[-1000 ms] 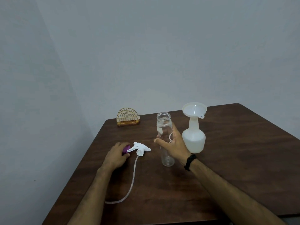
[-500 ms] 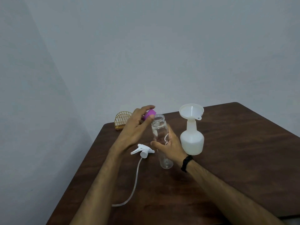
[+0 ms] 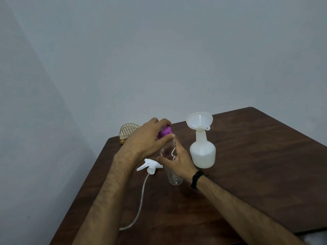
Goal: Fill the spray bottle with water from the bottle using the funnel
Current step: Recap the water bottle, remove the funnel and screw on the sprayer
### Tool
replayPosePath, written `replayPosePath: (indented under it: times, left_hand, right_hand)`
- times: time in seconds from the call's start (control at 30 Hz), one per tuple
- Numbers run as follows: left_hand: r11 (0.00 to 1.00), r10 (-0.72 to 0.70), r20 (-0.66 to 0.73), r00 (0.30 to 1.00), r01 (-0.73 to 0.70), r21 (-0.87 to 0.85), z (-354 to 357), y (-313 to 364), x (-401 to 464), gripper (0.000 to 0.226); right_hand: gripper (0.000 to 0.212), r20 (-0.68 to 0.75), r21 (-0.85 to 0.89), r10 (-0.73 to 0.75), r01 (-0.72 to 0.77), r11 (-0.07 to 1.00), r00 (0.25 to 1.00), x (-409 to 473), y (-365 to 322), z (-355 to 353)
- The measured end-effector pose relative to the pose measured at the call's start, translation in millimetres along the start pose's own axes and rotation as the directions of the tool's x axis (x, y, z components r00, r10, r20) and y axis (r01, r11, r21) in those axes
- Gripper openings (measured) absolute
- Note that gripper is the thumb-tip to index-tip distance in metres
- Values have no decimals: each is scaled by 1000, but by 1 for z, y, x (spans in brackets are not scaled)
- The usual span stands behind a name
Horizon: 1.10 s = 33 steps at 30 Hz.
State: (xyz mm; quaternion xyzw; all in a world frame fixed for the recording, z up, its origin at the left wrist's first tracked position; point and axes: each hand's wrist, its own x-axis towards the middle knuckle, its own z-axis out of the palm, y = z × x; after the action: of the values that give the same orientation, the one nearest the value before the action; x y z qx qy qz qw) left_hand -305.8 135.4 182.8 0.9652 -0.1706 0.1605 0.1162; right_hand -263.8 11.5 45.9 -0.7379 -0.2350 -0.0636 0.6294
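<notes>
Hands meet over a clear plastic bottle [image 3: 174, 171] standing upright on a dark wooden table [image 3: 256, 174], as a person works at a corner of the room. The left hand [image 3: 146, 138] closes its fingertips around a purple cap [image 3: 164, 132] at the bottle's mouth; whether the cap is seated on the threads or only resting there cannot be told. The right hand [image 3: 178, 163], a dark band at its wrist, wraps the bottle's middle and steadies it. Just right of the bottle stands the white spray bottle [image 3: 202, 152], its neck open and a white funnel [image 3: 199, 120] sitting upright in it. Left of the bottle, touching the tabletop, lies the sprayer head [image 3: 150, 167] with its long dip tube [image 3: 139, 207] trailing toward the table's near edge. A small gold wire rack [image 3: 126, 133] sits behind the bottle, partly hidden by the left hand. The bottle appears largely empty and so likely light, thin-walled and apt to flex or slip under a hard squeeze; a grip around the middle suits it. The spray bottle looks cloudy, squat and stable, yet the funnel makes it top-heavy, so it is best held by the wide body when the funnel is lifted out.
</notes>
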Motion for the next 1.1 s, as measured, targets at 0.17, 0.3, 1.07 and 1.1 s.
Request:
replayPosePath:
  times: [0.17, 0.3, 1.07, 1.1]
  left_hand:
    - [999, -9, 3, 1000, 9, 50, -3, 11, 8, 33]
    - [953, 110, 225, 968, -38, -301, -18, 10, 12, 58]
    - [972, -184, 64, 981, 172, 160, -12, 28, 25, 82]
    - [987, -142, 67, 988, 136, 88, -10, 30, 24, 78]
  right_hand:
    - [72, -5, -8, 12, -12, 1000, 1000, -2, 1, -1]
    - [58, -35, -19, -6, 6, 1000, 999, -1, 3, 0]
    - [80, 2, 10, 17, -17, 1000, 1000, -3, -1, -1]
    - [78, 3, 5, 19, -19, 1000, 1000, -2, 0, -1]
